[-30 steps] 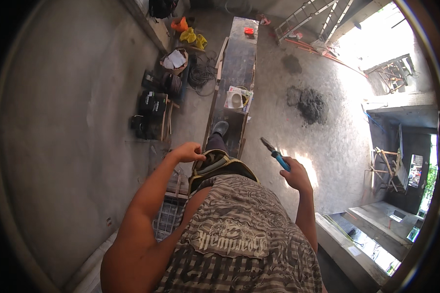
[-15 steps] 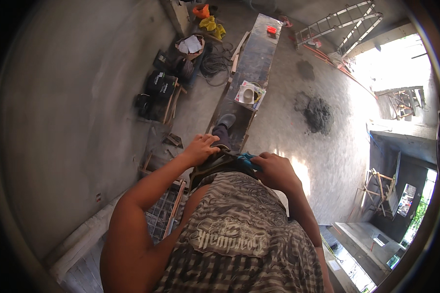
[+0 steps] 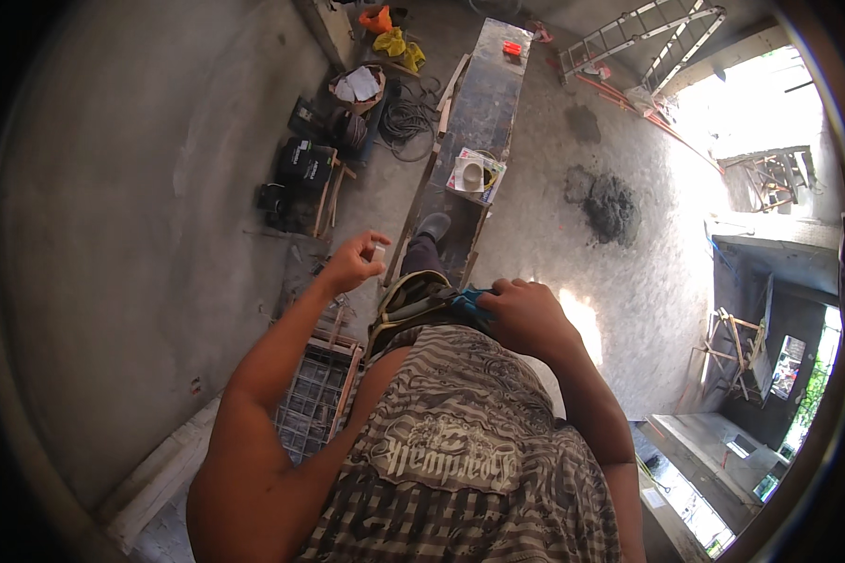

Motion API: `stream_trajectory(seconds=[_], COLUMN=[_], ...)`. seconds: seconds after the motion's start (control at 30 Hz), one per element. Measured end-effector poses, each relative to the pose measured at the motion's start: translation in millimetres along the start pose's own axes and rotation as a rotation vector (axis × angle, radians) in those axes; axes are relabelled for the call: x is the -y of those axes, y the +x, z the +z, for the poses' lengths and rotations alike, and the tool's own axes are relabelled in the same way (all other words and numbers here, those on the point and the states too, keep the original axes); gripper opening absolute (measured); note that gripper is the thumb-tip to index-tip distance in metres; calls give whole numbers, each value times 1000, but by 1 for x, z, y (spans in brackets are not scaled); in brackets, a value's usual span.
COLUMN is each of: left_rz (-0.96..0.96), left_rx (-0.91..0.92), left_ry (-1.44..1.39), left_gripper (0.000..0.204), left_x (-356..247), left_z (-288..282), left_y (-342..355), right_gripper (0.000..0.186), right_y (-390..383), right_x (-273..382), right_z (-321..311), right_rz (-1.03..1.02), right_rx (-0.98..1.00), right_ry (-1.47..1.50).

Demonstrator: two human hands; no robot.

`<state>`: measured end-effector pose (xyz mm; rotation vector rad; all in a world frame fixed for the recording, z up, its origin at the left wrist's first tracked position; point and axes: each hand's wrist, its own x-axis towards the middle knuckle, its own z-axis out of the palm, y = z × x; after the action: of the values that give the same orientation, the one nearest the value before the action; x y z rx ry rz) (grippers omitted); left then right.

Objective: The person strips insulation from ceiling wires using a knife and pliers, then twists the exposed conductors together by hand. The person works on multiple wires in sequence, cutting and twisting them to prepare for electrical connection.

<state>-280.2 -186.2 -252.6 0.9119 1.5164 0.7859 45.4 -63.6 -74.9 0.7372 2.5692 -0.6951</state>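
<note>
My left hand (image 3: 352, 264) is raised off to the left of my waist, its thumb and forefinger closed around a small white piece (image 3: 379, 253) too small to name. At my waist is an opened dark pouch (image 3: 413, 298) with a pale rim, like a waist bag. My right hand (image 3: 526, 317) is closed at the pouch's right side, with blue cloth (image 3: 470, 301) bunched at its fingertips. Below my waist, one grey shoe (image 3: 435, 225) stands on a long plank platform (image 3: 480, 103).
On the platform lie a white box-like item with a round grey roll (image 3: 471, 176) and a red object (image 3: 512, 48). Left of it are coiled cable (image 3: 406, 129), black cases (image 3: 304, 165) and a paper-filled sack (image 3: 358, 86). A folding ladder (image 3: 643, 42) stands far right; dark mortar (image 3: 610, 208) marks the floor.
My left hand has left the pouch and moved left and up, now showing a small white piece. The pouch opening gapes wider. My right hand stays by the blue cloth.
</note>
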Motion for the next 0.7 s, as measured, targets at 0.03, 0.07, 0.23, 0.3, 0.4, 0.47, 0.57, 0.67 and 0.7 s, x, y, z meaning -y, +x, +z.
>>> stream_trajectory(seconds=[0.03,0.07,0.23,0.3,0.4,0.47,0.57,0.67,0.7], left_rz=[-25,-50,-160,-219,-304,-323,-410,-431,-420], left_rx=[43,81,-5,8,67,64,168,196,227], left_ry=[7,0,719,832,776,766,1049,1136,1096], left_gripper=[34,32,55,59,65,65,66,65,65], left_x=[3,6,9,5,1,1,3,5,5], left_z=[2,6,38,49,55,56,59,63,64], left_y=[-4,-10,-36,-37,-32,-30,-27,-16,-13], right_gripper=[23,22,15,13,12,12,12,13,13], right_y=[7,14,46,54,60,61,62,64,64], right_x=[1,3,16,21,27,28,29,31,32], right_z=[1,3,16,22,29,32,35,39,40], right_rz=[-23,-44,-149,-181,-211,-193,-203,-210,-214], right_rx=[20,43,69,82,44,86,100,98,104], right_ry=[-36,-69,-137,-179,-197,-201,-214,-203,-194])
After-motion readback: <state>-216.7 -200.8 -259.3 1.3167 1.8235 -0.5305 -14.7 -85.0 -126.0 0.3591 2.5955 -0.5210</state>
